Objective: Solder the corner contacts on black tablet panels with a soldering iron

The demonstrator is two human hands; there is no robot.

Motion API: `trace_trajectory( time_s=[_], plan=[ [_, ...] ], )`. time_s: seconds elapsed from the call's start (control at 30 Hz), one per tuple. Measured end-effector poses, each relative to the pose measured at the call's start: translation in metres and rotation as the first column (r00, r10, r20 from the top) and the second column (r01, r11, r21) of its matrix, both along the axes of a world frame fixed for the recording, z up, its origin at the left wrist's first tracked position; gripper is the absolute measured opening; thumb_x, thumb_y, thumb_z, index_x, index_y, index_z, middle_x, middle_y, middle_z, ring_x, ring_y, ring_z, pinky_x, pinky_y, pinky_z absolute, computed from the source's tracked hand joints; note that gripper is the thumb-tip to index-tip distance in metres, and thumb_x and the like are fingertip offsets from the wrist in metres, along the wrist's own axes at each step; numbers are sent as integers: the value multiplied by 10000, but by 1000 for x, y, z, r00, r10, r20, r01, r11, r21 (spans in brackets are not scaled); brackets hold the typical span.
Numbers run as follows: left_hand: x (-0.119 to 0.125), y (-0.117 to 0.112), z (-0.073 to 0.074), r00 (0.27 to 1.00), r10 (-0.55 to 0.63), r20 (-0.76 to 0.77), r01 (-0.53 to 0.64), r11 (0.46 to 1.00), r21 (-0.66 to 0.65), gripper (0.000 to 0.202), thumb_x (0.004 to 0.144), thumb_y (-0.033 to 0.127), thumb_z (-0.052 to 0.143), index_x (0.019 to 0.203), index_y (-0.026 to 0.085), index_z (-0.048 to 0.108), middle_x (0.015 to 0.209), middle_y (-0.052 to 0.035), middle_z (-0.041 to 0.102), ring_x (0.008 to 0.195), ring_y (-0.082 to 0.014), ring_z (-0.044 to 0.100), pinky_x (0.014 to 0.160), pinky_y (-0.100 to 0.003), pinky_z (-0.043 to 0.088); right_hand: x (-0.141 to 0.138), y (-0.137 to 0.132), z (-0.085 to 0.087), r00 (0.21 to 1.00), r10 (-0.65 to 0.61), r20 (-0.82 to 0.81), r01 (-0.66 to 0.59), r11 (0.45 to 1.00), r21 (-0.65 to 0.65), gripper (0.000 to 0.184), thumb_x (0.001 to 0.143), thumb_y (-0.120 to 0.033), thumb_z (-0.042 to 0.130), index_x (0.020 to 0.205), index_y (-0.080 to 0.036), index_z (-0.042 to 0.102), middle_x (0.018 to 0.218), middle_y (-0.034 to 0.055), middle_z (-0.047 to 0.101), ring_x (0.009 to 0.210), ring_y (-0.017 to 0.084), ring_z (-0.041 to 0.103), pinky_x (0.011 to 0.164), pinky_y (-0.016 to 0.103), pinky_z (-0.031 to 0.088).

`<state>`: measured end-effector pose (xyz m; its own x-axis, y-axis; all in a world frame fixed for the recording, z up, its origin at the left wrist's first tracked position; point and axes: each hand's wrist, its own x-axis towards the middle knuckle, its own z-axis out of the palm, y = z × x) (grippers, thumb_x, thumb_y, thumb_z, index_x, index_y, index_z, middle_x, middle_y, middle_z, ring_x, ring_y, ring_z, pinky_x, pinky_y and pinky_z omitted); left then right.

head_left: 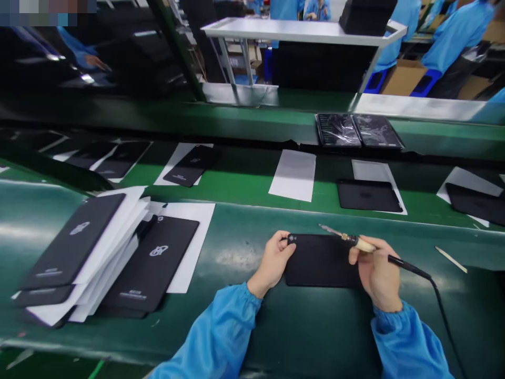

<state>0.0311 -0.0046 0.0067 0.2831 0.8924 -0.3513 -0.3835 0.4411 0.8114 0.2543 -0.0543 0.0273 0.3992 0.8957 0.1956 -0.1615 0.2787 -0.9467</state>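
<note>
Black tablet cover (pixel 321 263) is positioned between both hands over the green workbench (pixel 307 337), long edges running left to right. Left hand (pixel 275 260): fingers nearly closed, gripping the cover's upper left corner; the thumb presses on the face, beside a small printed mark, and the index finger curls at the upper edge. Right hand (pixel 379 273): fingers closed around the handle of a soldering iron (pixel 365 245), its tip directed leftward by the cover's upper edge. Contact between the lower right fingers and the cover cannot be determined. A black cable (pixel 437 289) trails from the handle. Right of this hand lies a thin stick (pixel 451 259). At left, logo-marked covers (pixel 77 231) are stacked with white sheets (pixel 193 252). Beyond the workbench, further covers rest on a green conveyor (pixel 240 187).
</note>
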Motion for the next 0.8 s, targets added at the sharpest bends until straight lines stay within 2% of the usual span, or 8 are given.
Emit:
trace_trajectory(
  time_s=[0.07, 0.13, 0.23, 0.43, 0.63, 0.8],
  plan=[
    [1, -1, 0, 1000, 9, -6, -9, 1000, 2, 299, 720, 282, 778, 890, 213, 542, 673, 19, 687, 567, -144, 653, 568, -239, 496, -7, -5, 5, 978, 28, 205, -31, 999, 14, 253, 888, -434, 666, 976, -208, 734, 691, 35, 707, 581, 179, 663, 575, 343, 547],
    [2, -2, 0, 1000, 14, -13, -14, 1000, 3, 277, 730, 272, 762, 889, 212, 543, 676, 15, 686, 564, -147, 650, 556, -240, 490, -11, -7, 12, 898, 87, 431, -96, 995, -2, 120, 865, -286, 695, 938, -215, 759, 740, 46, 732, 665, 202, 698, 634, 356, 571],
    [2, -2, 1, 1000, 14, -1, -14, 1000, -7, 263, 727, 242, 751, 891, 209, 549, 693, 10, 696, 568, -146, 652, 561, -241, 493, -16, -8, 21, 771, 170, 614, -209, 978, -8, 135, 820, -169, 712, 927, -223, 773, 841, 62, 750, 769, 215, 716, 678, 344, 587],
    [2, -3, 3, 1000, 8, 13, -8, 1000, -3, 259, 708, 172, 735, 879, 201, 543, 712, 10, 708, 585, -133, 658, 574, -225, 494, -19, -8, 28, 682, 207, 701, -265, 964, -27, 161, 811, -127, 712, 932, -213, 774, 907, 75, 740, 785, 197, 716, 692, 310, 585],
    [2, -3, 3, 999, 11, -32, -10, 1000, 16, 261, 729, 218, 745, 884, 185, 539, 714, -2, 719, 568, -125, 648, 546, -211, 477, -21, -9, 26, 649, 262, 714, -332, 942, -44, 193, 853, -94, 664, 985, -203, 753, 934, 91, 715, 836, 193, 707, 732, 306, 580],
    [3, -3, 1, 1000, 6, -30, -5, 1000, 10, 264, 733, 220, 736, 895, 185, 530, 725, -8, 725, 577, -127, 655, 552, -212, 477, -21, -8, 24, 643, 266, 718, -338, 940, -45, 188, 869, -112, 655, 997, -211, 752, 946, 95, 718, 845, 199, 709, 738, 315, 588]
  ],
)
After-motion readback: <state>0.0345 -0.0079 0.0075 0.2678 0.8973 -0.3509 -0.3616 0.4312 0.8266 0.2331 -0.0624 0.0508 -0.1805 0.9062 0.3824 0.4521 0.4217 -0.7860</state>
